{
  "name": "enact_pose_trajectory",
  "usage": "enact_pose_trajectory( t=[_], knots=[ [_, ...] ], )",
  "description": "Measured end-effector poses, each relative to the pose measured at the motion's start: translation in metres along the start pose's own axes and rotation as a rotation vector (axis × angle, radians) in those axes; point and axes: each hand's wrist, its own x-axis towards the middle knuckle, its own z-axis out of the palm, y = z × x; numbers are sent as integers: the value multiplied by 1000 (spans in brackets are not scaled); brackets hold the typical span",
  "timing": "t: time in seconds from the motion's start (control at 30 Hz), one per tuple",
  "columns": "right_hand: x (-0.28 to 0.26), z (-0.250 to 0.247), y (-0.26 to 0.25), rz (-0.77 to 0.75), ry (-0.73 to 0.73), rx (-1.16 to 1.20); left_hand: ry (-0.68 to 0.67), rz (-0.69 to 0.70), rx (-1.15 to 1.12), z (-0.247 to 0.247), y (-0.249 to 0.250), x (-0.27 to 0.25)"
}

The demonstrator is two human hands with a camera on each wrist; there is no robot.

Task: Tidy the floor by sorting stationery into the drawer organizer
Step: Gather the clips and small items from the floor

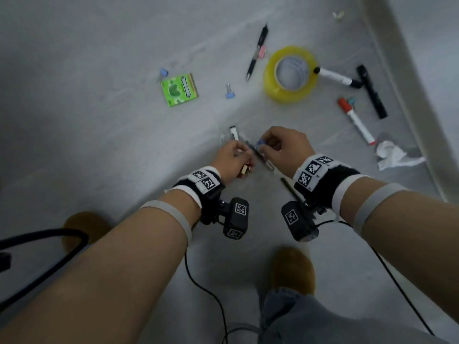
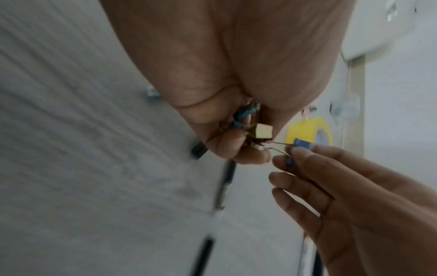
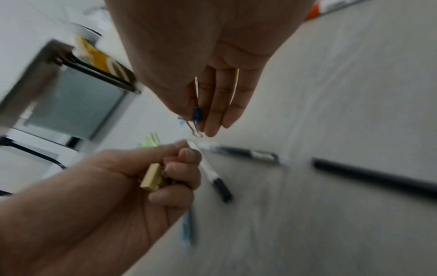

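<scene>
Your right hand [image 1: 285, 147] is pinching a small blue binder clip [image 2: 301, 144] between thumb and fingertips, its wire handles pointing toward your left hand [image 1: 232, 158]. That left hand is curling tightly around a bunch of clips already gathered, with a yellow clip [image 3: 151, 180] sticking out past the knuckles. The two hands are hovering close together above the floor [image 1: 99, 120], apparently mid-transfer.

Risks, in my judgement: the left fist is looking full, and loosening it to take the blue clip could spill the yellow one or the others. The wire handles could also snag on those already held. Both wrist views are blurring, so I cannot tell exactly how many clips you are holding.

The blue clip is looking small, hard and springy, with thin silver wire loops folded out.

Stationery is lying scattered: a green sticky-note pad [image 1: 179, 89], two pale blue clips [image 1: 230, 91] near it, a yellow tape roll [image 1: 290, 74], a black pen [image 1: 257, 52], a white marker [image 1: 336, 77] touching the roll, a red-capped marker [image 1: 356, 121], and a black stick [image 1: 371, 91] beside the wall. More pens are lying directly under your hands. A grey organizer tray [image 3: 71, 100] is showing in the right wrist view, well apart from both hands.
</scene>
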Motion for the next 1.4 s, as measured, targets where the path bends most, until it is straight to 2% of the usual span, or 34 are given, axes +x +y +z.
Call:
enact_pose_trajectory(
  t=[0.13, 0.23, 0.33, 0.47, 0.57, 0.7, 0.8, 0.87, 1.0, 1.23, 1.4],
  knots=[
    [42, -35, -41, -156, 63, 149, -9, -75, -359, -22, 61, 7],
    [69, -58, -78, -261, 28, 182, -65, -32, -392, -35, 118, 3],
    [85, -72, -108, -330, 89, 123, -28, 5, -302, -47, 167, -8],
    [90, -88, -121, -215, 118, 259, 114, 69, -186, -77, 209, -23],
    [102, -104, -119, -146, -31, 32, 181, 78, -79, -106, 233, -22],
    [129, -121, -131, -14, -217, -404, 209, 59, 353, -154, 257, 0],
    [143, -116, -145, 90, -323, -547, 204, 71, 673, -179, 251, 23],
    [149, -100, -143, 136, -401, -565, 221, 70, 704, -188, 229, 40],
    [158, -55, -118, 134, -471, -601, 385, 45, 711, -202, 177, 79],
    [166, 10, -85, 204, -381, -597, 393, 75, 875, -226, 139, 109],
    [169, 24, -79, 254, -296, -555, 391, 88, 885, -224, 136, 117]
  ],
)
